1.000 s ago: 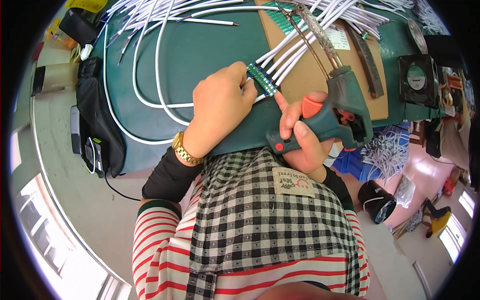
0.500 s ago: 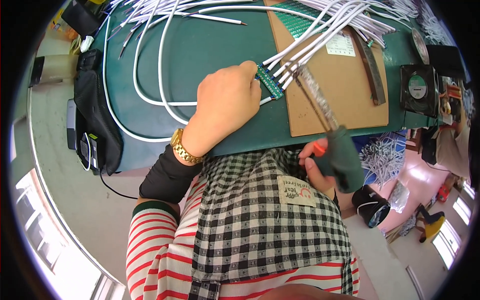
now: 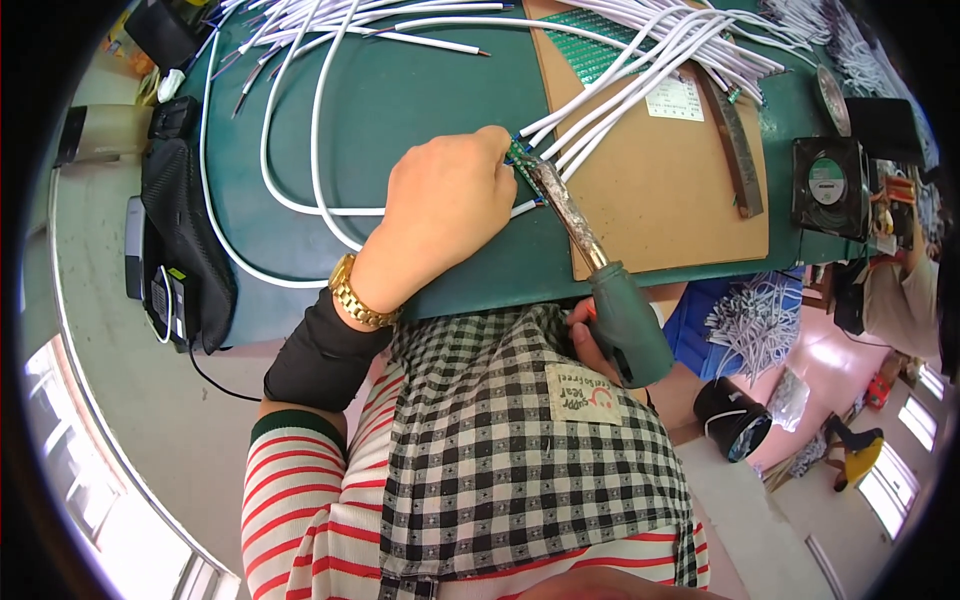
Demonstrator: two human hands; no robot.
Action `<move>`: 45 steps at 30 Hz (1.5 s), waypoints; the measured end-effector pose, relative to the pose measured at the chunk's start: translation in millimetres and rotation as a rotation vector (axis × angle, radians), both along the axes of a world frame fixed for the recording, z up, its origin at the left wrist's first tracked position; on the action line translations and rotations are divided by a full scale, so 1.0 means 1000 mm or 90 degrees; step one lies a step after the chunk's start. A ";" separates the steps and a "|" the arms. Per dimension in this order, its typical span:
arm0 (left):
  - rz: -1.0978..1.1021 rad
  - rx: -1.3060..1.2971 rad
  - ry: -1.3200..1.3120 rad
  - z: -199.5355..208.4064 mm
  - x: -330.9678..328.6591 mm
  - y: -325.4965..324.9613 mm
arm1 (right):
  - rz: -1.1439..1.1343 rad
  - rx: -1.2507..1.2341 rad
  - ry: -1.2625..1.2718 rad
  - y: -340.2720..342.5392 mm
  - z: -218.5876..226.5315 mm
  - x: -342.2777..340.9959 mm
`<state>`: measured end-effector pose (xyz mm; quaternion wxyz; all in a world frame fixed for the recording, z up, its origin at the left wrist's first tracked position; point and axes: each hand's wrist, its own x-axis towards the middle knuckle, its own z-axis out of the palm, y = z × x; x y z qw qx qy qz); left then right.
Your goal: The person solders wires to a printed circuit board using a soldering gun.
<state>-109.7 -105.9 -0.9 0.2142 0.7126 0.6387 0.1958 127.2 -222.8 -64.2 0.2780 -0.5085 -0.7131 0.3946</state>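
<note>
My left hand [image 3: 445, 190] is closed at the left edge of a small green circuit board strip [image 3: 519, 150]. White cables [image 3: 350, 211] run in from the left beneath it, and one comes out at the board's lower end. My fingertips are mostly hidden. More white cables [image 3: 600, 110] leave the board's other side toward the upper right. In my right hand [image 3: 590, 338] is a soldering iron [image 3: 635, 325] with a dark green handle. Its dirty metal barrel [image 3: 570, 215] slants up left, and its tip lies over the board, covering part of it.
A brown cardboard sheet [image 3: 660, 225] lies on the green table [image 3: 440, 95], carrying a dark bar [image 3: 735, 155] and a paper slip [image 3: 675, 100]. Cable bundles [image 3: 300, 15] fill the back. At right stand a black fan [image 3: 828, 185] and a round metal dish [image 3: 832, 100].
The soldering iron has moved left and its tip has come onto the circuit board, from above the cables to the right. My left hand stays at the board.
</note>
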 end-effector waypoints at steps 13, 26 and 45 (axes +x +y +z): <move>-0.010 0.015 -0.021 -0.002 -0.003 0.003 | -0.006 -0.058 0.010 0.005 0.001 -0.002; -0.011 -0.016 -0.040 -0.004 -0.006 0.000 | 0.000 0.054 0.076 0.012 0.027 -0.008; 0.014 0.088 -0.036 -0.017 -0.005 -0.018 | -0.189 0.073 0.614 0.008 -0.006 -0.007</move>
